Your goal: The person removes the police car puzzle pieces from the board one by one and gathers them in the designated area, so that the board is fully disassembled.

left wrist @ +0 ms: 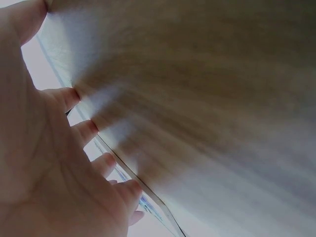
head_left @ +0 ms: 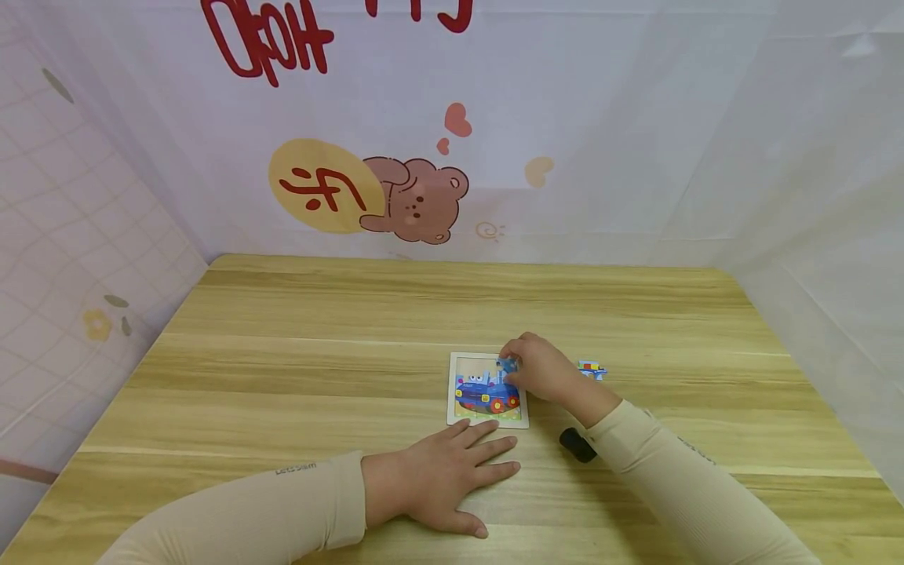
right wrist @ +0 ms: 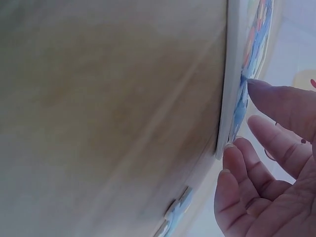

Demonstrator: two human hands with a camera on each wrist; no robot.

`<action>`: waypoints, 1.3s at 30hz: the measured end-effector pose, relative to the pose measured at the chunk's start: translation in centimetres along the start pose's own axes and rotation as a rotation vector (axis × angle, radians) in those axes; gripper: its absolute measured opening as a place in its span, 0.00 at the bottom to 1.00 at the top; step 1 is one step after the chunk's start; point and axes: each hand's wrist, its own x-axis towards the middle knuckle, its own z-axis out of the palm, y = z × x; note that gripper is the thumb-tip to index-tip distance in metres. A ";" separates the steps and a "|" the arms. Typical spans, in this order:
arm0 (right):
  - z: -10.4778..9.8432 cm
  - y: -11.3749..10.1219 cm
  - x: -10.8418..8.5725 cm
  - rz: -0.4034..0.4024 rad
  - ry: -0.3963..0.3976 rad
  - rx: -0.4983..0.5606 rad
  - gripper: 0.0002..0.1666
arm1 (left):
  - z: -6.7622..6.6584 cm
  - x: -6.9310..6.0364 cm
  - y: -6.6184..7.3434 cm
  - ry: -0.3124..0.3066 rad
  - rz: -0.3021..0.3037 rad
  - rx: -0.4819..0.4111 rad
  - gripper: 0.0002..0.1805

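Below a red "乐" [head_left: 326,190], the left hand [head_left: 450,475] lies spread; the right hand [head_left: 542,369] pinches a puzzle piece [head_left: 505,364].

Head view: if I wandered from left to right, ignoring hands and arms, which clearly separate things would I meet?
Yellow flower on the side cloth, yellow disc on the backdrop, framed puzzle, black object.

The person's left arm [head_left: 247,514] reaches in from the lower left. The left hand [head_left: 448,477] is palm down, fingers straight and spread, thumb stretched out. The right arm [head_left: 695,482] slants in from the lower right; the right hand [head_left: 544,373] turns leftward, fingers bent, thumb facing them across a small gap.
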 end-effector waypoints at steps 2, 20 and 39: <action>0.0 0.0 0.0 0.005 -0.003 0.004 0.15 | 0.0 0.0 0.0 0.002 0.002 0.003 0.42; -0.1 -0.1 0.2 0.035 -0.004 0.118 0.14 | -0.1 0.0 -0.1 -0.013 -0.006 -0.016 0.43; 0.2 0.5 0.3 -0.060 -0.027 0.272 0.09 | -0.2 -0.1 -0.1 -0.017 -0.004 -0.041 0.42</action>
